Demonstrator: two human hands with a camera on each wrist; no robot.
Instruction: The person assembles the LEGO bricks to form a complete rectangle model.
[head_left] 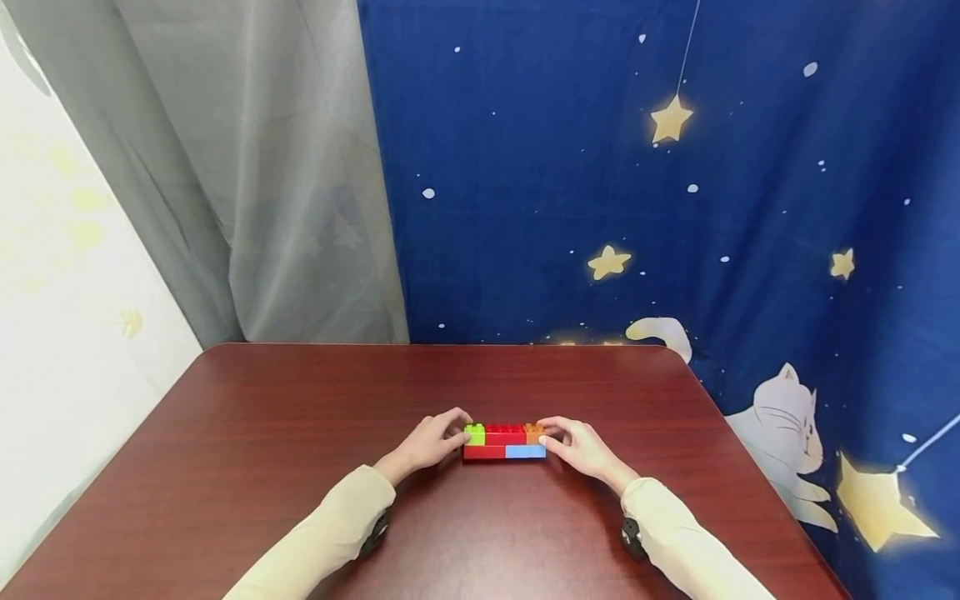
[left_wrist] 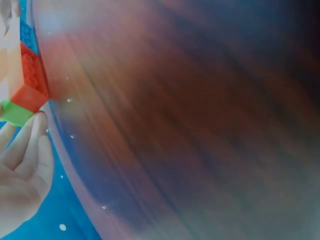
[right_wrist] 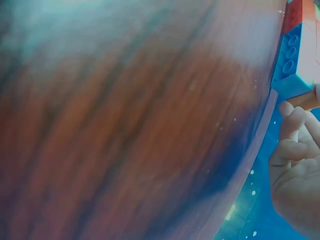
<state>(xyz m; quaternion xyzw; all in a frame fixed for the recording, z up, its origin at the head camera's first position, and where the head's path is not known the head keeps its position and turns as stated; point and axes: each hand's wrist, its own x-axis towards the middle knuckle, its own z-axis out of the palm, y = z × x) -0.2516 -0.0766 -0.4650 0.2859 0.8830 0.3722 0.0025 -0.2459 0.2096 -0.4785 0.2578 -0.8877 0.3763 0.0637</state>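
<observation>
Both hands hold a two-layer block of toy building bricks between them. My left hand (head_left: 429,440) pinches the green brick (head_left: 476,434) at the upper left end. At the upper right end, the orange brick (head_left: 534,433) is pinched by my right hand (head_left: 585,450). Between those two sits a red brick (head_left: 506,435), studs upward. The lower layer is a second red brick (head_left: 484,452) on the left and a light blue brick (head_left: 526,452) on the right. Hollow undersides of the lower red brick (left_wrist: 31,72) and blue brick (right_wrist: 291,55) show in the wrist views, so the block is lifted off the table.
The dark red wooden table (head_left: 300,400) spreads around the hands. Behind it hang a grey curtain (head_left: 300,167) and a blue curtain (head_left: 525,167) printed with stars and a cat. A pale printed cloth (head_left: 60,292) hangs on the left.
</observation>
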